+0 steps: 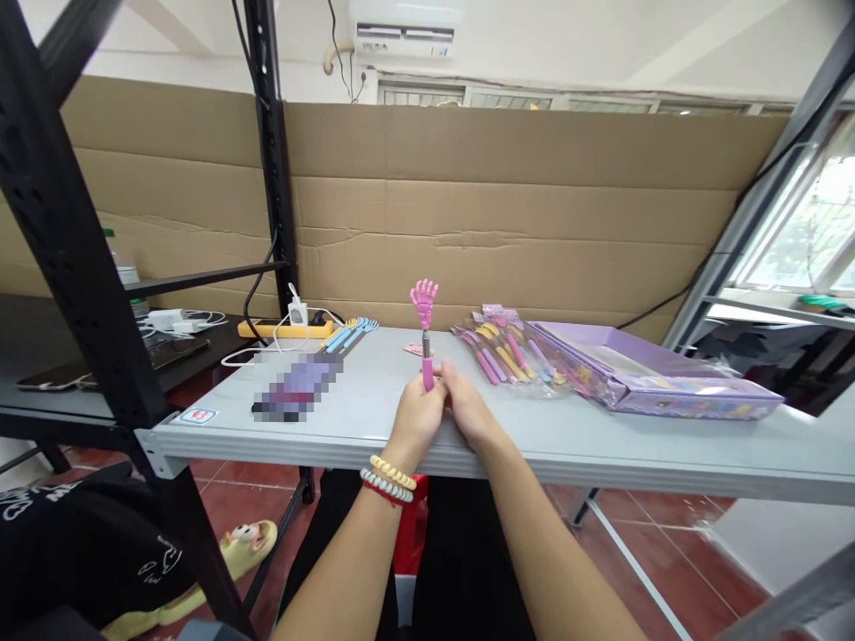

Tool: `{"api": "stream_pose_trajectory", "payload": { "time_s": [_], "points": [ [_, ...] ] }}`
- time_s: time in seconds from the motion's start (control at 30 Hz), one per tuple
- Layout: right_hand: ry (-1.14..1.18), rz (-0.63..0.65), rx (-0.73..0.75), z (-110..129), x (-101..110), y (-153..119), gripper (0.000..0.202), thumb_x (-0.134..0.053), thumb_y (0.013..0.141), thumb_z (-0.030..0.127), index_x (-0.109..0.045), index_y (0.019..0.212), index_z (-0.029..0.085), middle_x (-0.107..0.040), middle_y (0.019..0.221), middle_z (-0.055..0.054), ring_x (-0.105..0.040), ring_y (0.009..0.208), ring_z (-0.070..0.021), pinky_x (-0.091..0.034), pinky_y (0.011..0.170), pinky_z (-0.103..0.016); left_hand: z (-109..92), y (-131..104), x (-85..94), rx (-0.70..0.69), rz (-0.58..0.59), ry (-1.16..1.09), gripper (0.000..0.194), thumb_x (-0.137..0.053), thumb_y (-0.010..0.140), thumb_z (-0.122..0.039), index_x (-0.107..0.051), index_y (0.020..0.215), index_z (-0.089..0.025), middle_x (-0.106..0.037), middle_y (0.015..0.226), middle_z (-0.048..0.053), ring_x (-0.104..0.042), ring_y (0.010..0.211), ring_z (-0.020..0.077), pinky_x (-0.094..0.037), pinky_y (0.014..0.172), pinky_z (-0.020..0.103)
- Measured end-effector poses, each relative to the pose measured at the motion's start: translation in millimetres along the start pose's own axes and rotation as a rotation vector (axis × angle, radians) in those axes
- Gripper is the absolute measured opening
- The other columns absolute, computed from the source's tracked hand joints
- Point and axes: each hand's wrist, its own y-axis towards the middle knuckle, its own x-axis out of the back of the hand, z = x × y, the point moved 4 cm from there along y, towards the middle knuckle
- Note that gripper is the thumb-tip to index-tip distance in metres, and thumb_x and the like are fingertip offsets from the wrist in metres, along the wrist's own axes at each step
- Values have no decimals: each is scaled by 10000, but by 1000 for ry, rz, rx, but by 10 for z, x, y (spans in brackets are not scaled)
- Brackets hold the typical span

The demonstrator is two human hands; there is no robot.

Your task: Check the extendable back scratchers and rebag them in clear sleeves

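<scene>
A pink hand-shaped back scratcher point(427, 343) stands upright in my left hand point(419, 411), whose fingers are wrapped round its pink handle near the table's front edge. My right hand point(464, 401) rests against the left one, its fingers closed beside the handle; whether it grips anything is hidden. Behind the scratcher lies a small pink card point(414, 349). Several wrapped scratchers in pink, purple and yellow point(511, 352) lie to the right. Blue and yellow scratchers point(347, 333) lie at the back left.
An open purple box point(695, 396) sits on the right of the grey table point(567, 443). At the left are a blurred purple object point(297, 387), a yellow power strip point(284, 330) with white cables, and a black metal post point(73, 205). Cardboard stands behind.
</scene>
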Motion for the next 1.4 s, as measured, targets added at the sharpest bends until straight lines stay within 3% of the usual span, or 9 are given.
{"api": "stream_pose_trajectory", "payload": {
  "time_s": [0.17,0.33,0.4,0.5,0.6,0.67,0.87,1.03,1.4],
  "points": [
    [-65,-12,136,66,-61,10,362,-697,676,540,-643,794,202,-641,709,-19,-565,617,-149,-441,518,-263,-26,-32,2,-35,-27,16,249,-594,786,-412,-525,872,-189,-448,526,-69,-411,442,81,-338,472,210],
    [-155,212,63,337,54,442,370,-752,630,470,-662,742,129,-629,624,-26,-542,537,-122,-425,484,-248,-327,165,14,46,177,240,132,-521,814,-289,-483,889,-188,-490,564,-53,-449,432,80,-332,420,192],
    [-173,197,64,378,154,671,364,-784,610,443,-648,693,116,-630,607,-29,-548,531,-112,-444,512,-245,-493,373,71,14,222,440,124,-507,827,-289,-503,794,-169,-550,626,-5,-514,505,88,-347,441,187],
    [-239,67,28,227,294,951,345,-803,625,401,-592,618,128,-628,587,-29,-573,532,-102,-453,520,-220,-582,743,172,-134,243,766,249,-440,866,-302,-523,679,-160,-582,644,31,-542,556,113,-385,494,213],
    [-354,-26,-38,-89,384,1081,347,-758,701,414,-564,617,139,-602,536,-16,-534,442,-83,-372,406,-187,-438,1001,236,-353,306,1075,226,-455,871,-291,-620,775,-170,-674,775,53,-610,728,163,-454,657,246],
    [-417,-4,-73,-278,418,1097,338,-724,743,425,-570,648,139,-594,513,-8,-500,388,-72,-323,362,-180,-322,1085,313,-436,242,1179,270,-410,900,-283,-657,888,-173,-706,916,84,-629,863,191,-459,768,272],
    [-402,15,-74,-354,485,1004,199,-631,839,341,-587,837,147,-613,547,11,-512,361,-71,-305,338,-167,-248,974,437,-456,271,1166,346,-366,938,-329,-672,1002,-179,-714,1011,82,-630,933,197,-443,849,281],
    [-327,-41,-58,-239,439,987,181,-566,880,249,-555,736,140,-574,503,22,-486,330,-64,-284,321,-170,-271,935,458,-388,247,1210,339,-357,945,-305,-667,957,-171,-711,940,88,-631,910,199,-439,816,274],
    [71,-217,-5,-45,550,949,276,-675,807,347,-515,689,155,-536,494,49,-455,348,-46,-293,325,-164,-254,933,436,-449,272,1155,471,-322,942,-492,-672,988,-181,-718,931,65,-636,838,190,-448,763,271]
  ]
}}
